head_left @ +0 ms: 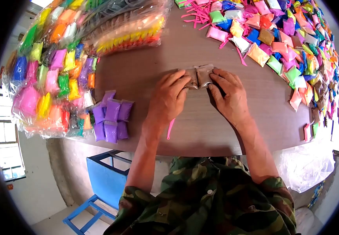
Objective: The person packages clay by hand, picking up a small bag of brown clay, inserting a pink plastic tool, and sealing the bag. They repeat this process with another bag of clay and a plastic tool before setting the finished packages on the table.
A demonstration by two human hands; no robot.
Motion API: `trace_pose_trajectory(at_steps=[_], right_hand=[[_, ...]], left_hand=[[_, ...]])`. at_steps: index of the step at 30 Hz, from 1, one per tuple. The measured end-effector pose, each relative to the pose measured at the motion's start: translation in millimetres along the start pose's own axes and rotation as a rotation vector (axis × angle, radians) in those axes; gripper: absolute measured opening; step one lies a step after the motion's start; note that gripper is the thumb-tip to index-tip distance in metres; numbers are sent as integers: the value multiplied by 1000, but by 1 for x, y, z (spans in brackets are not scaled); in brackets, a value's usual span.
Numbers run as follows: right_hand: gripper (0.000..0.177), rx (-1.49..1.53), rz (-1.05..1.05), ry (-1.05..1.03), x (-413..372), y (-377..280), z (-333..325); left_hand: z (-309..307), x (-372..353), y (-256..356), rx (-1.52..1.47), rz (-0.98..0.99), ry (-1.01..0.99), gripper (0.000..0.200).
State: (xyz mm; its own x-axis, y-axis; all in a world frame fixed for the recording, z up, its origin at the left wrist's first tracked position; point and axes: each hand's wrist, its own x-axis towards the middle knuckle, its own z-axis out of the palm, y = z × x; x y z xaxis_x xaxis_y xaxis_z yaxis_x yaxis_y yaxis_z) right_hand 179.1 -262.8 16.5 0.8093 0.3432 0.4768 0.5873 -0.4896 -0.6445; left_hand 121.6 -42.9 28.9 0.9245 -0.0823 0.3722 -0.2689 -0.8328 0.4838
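Note:
Two small clear packets with brown filling lie side by side near the middle of the table. My left hand (168,94) grips the left brown packet (193,79) by its outer edge, fingers on top and the thumb at the lower side. On the other side, the right brown packet (204,77) is held at its outer edge between the thumb and fingers of my right hand (229,89). The two packets touch or nearly touch along their inner edges. Below my left hand lies a thin pink plastic stick (170,129).
A pile of purple packets (112,113) sits left of my arm. Large clear bags of colourful packets (52,86) stand at the left. Loose mixed packets (283,43) and pink sticks (197,12) cover the right back. Beneath the table (200,133) stands a blue stool (107,176).

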Motion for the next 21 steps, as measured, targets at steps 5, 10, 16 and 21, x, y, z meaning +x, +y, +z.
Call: trace_pose_trajectory(at_steps=[5, 10, 16, 21], right_hand=[[32, 23, -34, -7, -2, 0, 2], [33, -29, -45, 11, -1, -14, -3], [33, -15, -74, -7, -4, -4, 4], [30, -30, -61, 22, -6, -1, 5]], left_hand=[[-3, 0, 2, 23, -5, 2, 36], [-2, -2, 1, 28, -7, 9, 38], [-6, -3, 2, -25, -69, 2, 41], [-19, -13, 14, 6, -105, 27, 39]])
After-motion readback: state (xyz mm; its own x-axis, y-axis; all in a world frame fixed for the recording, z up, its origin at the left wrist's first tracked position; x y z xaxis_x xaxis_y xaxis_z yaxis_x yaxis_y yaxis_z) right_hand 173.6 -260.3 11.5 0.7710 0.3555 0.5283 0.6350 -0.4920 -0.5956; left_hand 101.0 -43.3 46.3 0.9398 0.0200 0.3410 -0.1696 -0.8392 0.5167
